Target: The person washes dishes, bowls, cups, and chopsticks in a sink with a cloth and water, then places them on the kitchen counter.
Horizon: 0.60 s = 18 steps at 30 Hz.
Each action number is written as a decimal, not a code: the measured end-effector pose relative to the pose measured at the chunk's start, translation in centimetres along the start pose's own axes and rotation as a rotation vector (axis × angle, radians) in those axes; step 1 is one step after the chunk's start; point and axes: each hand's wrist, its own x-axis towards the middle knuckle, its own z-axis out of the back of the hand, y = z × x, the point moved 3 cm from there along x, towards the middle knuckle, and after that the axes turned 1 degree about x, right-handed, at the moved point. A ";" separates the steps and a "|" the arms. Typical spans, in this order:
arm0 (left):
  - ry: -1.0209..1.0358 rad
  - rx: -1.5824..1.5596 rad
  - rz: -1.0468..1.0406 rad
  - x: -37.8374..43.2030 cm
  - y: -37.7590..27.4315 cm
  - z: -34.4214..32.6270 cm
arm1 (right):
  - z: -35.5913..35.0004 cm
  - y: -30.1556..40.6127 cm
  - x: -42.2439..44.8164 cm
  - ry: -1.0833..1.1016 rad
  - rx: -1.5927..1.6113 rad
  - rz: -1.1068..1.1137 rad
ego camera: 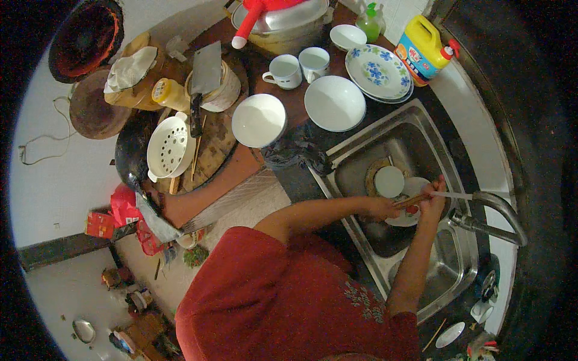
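Observation:
My left hand (383, 208) and my right hand (432, 198) are over the larger basin of a steel sink (361, 230). Between them is a slim bundle of wooden sticks, apparently chopsticks (410, 201), gripped at both ends. A stream of water from the curved faucet (501, 198) runs onto my right hand. Below lie a white bowl (389, 181), a pale dish (416, 185) and a plate with a red mark (402, 220), partly hidden by my hands. A round brownish item beneath the bowl is too covered to identify.
Beside the sink stand white bowls (334, 104), two mugs (282, 72), stacked floral plates (378, 72) and a yellow detergent jug (422, 49). A cleaver (207, 67) rests across a container near a white strainer (167, 148). A dark plastic bag (298, 155) lies by the sink's edge.

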 end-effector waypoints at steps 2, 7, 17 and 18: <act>0.001 -0.049 0.009 -1.2 -0.8 -0.4 | 1.0 -0.3 -0.1 -0.022 -0.016 -0.004; -0.055 0.080 -0.108 0.5 -2.5 0.6 | 1.8 -4.0 0.3 0.095 -0.156 -0.028; -0.198 0.304 -0.438 5.7 0.3 7.9 | -4.6 -0.7 -2.6 0.063 -0.866 0.024; -0.184 0.345 -0.427 5.9 -0.7 7.6 | -5.6 0.7 -4.4 0.159 -0.789 -0.030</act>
